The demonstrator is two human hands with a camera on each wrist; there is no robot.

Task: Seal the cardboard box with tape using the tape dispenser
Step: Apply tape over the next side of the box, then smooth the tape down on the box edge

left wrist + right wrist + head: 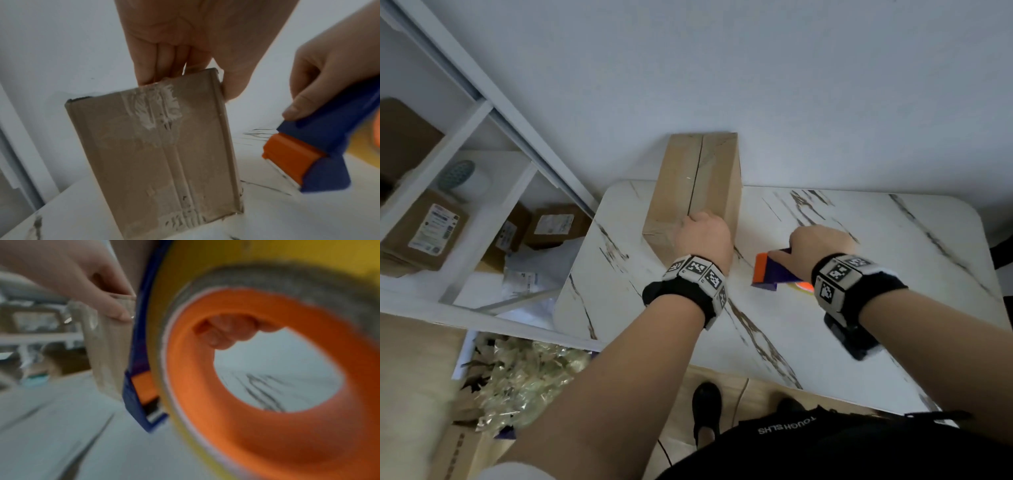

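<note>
Head view, left hand: we see the left hand (703, 240) curled over the near top edge of the tall brown cardboard box (697, 192), gripping it from above.
Head view, box: it stands upright on the white marble-patterned table (859, 325), its centre seam running away from our grip toward the wall.
Head view, right hand: the right hand (820, 253) closes around the blue and orange plastic tape dispenser (770, 272), which sits low over the table, just right of the box and apart from it.
Head view, surroundings: a white shelf unit (465, 144) with labelled brown parcels (424, 229) lies well left of the gripped box.
Left wrist view, grip: the fingers (144, 68) press on one face at the box top while the thumb (234, 81) clamps the opposite side, pinching the cardboard (160, 154) between them.
Left wrist view, box face: below the grip we see old clear tape, wrinkled and whitish, over the seam.
Left wrist view, dispenser: right of the grip, the other hand (329, 65) holds the blue body (333, 154), orange head pointing down toward the table.
Right wrist view, grip: blurred; we make out fingertips (226, 334) through the orange core of the yellow tape roll (267, 369), wrapped on the dispenser.
Right wrist view, box: left of the dispenser, the box (109, 353) stands with the other hand (82, 280) on its top.
</note>
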